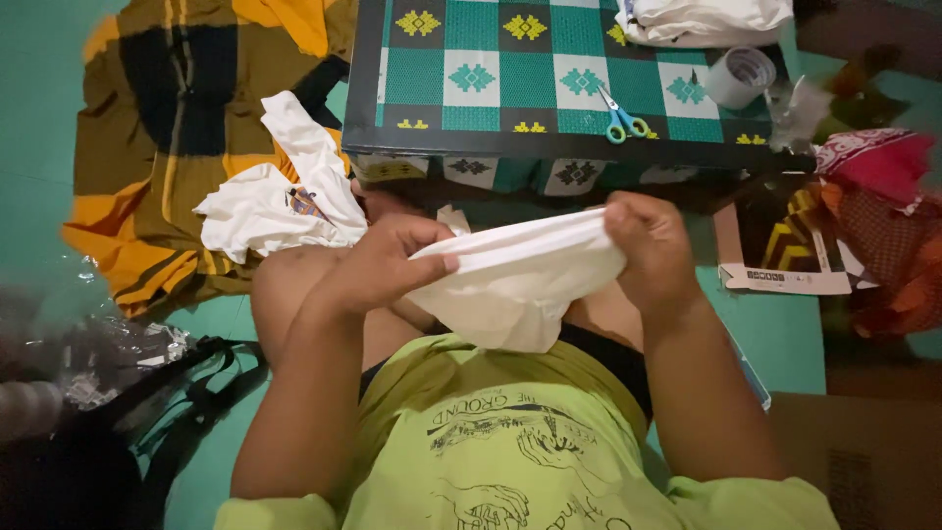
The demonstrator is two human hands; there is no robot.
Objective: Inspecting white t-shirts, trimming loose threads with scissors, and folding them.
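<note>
both hands hold one white cloth point(515, 280) up in front of the chest, over the lap. the left hand point(388, 260) pinches its left edge, thumb on top and fingers curled under. the right hand point(650, 245) is closed in a fist around the bunched right end. the cloth is pulled fairly straight along its top between the two hands and sags in a loose fold below.

beyond the hands stands a low table point(535, 74) with a green and white checked top bearing yellow and teal diamond shapes. on it lie scissors point(622, 120) with blue handles, a roll of tape point(741, 77) near the right edge, and a stack of white cloth point(702, 20) at the far corner. left of the table, a crumpled white cloth pile point(280, 191) rests on a yellow and brown striped blanket point(162, 147) spread on the green floor point(790, 339). to the right, beside the right wrist, a flat cardboard package point(780, 245) shows a dark face with yellow chevron stripes and a white strip along its lower edge. a red patterned fabric point(873, 162) lies further right. clear crinkled plastic point(108, 353) and a black strap point(196, 393) sit at the lower left.
</note>
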